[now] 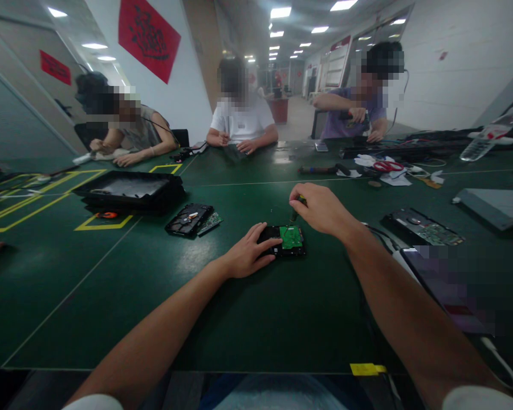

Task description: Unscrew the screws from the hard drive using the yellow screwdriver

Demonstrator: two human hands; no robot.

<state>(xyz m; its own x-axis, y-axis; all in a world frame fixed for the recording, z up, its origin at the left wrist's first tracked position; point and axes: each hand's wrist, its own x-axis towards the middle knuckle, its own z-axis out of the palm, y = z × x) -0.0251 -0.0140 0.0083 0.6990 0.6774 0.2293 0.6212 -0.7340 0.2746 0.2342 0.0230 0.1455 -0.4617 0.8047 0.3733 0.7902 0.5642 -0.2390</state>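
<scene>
A hard drive [298,251] with its green circuit board [291,238] facing up lies flat on the green table in front of me. My left hand [248,251] holds its left part, fingers spread across the black case from the near edge to the far one. My right hand [318,208] is closed round a screwdriver [293,215] with a dark and yellow handle. The screwdriver points down at the circuit board; its thin tip is too small to make out clearly. Left of the drive lie another black hard drive [188,220] and a loose circuit board [210,224].
A black tray [130,191] stands at the left. To the right are another drive [423,226], a phone-like device [447,285] with cables, and a grey box [496,208]. Red scissors [388,166] and a plastic bottle [489,136] lie farther back. Three people sit across the table.
</scene>
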